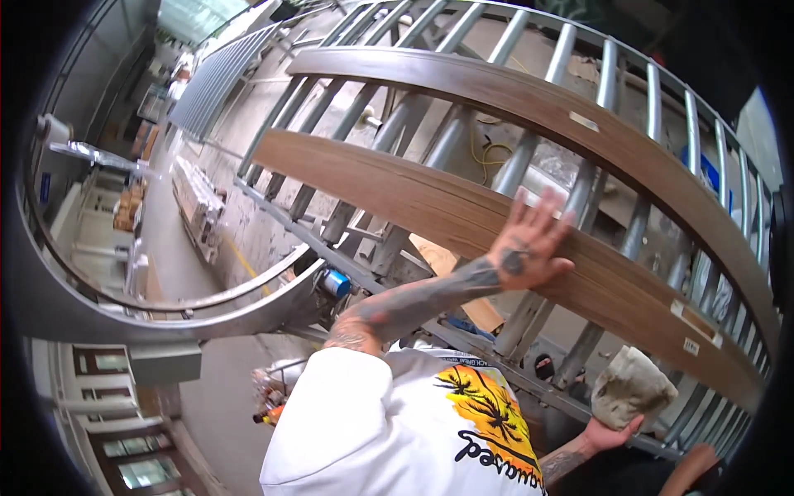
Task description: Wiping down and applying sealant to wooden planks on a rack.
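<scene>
My left hand (pixel 529 241), with its tattooed forearm stretched out from a white sleeve, lies palm down on the nearer brown wood-grain board (pixel 397 188). Its fingers are spread, slightly blurred at the tips. At the lower right, my right hand (pixel 610 434) is turned upward and holds a crumpled grey-beige cloth (pixel 633 388) beside that board's near edge. A second brown board (pixel 463 80) lies farther away, roughly alongside the first, with a gap between them. Both boards rest across the metal rollers of a roller conveyor (pixel 514 161). Small pale labels show on both boards.
A blue cylindrical part (pixel 335 283) sits by the conveyor's near frame. On the left, a large curved metal rim (pixel 207 307) bounds the space, and a long stack of pale material (pixel 197 207) stands on the floor. A bare limb (pixel 695 471) shows at the lower right edge; whose is unclear.
</scene>
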Motion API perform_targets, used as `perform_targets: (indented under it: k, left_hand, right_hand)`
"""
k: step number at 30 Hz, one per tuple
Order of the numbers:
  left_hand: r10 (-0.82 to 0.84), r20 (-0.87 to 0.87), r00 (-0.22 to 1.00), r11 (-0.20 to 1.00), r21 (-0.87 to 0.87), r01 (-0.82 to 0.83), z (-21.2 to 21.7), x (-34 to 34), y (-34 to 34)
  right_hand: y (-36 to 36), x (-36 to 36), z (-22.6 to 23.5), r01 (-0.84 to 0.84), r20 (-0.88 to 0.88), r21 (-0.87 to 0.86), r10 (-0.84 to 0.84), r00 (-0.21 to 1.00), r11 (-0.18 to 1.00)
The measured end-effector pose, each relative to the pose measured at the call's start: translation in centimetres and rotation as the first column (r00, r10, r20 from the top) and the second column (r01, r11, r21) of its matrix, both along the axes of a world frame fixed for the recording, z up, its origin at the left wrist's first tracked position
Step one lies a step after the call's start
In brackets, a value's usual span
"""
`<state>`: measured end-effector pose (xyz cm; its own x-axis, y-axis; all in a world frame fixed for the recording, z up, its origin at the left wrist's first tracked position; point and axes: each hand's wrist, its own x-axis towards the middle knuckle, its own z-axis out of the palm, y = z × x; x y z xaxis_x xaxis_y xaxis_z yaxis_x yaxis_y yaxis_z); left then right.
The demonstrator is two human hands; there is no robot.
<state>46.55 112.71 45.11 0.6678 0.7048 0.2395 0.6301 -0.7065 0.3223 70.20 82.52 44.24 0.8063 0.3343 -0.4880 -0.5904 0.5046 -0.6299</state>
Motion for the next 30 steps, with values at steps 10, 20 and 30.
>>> perform_targets:
  k: [10, 20, 30]
  left_hand:
    - [0.532, 0.052, 0.845, 0.838, 0.107, -0.535, -0.7, -27.2, 4.4]
    - [0.821, 0.419, 0.387, 0.477, -0.134, -0.869, -1.4, -61.0, 14.7]
    - [0.79, 0.506, 0.345, 0.587, -0.463, -0.664, -0.8, -69.6, 20.5]
  right_hand:
    - [8.1, 2.5, -0.3, 0.027, 0.607, -0.771, 0.722, 0.332, 0.636]
    - [24.7, -24.4, 4.4, 0.336, 0.093, -0.836, 0.715, -0.693, 0.434]
    - [40.6, -47.6, 1.2, 0.189, 0.031, -0.792, 0.347, -0.937, 0.581]
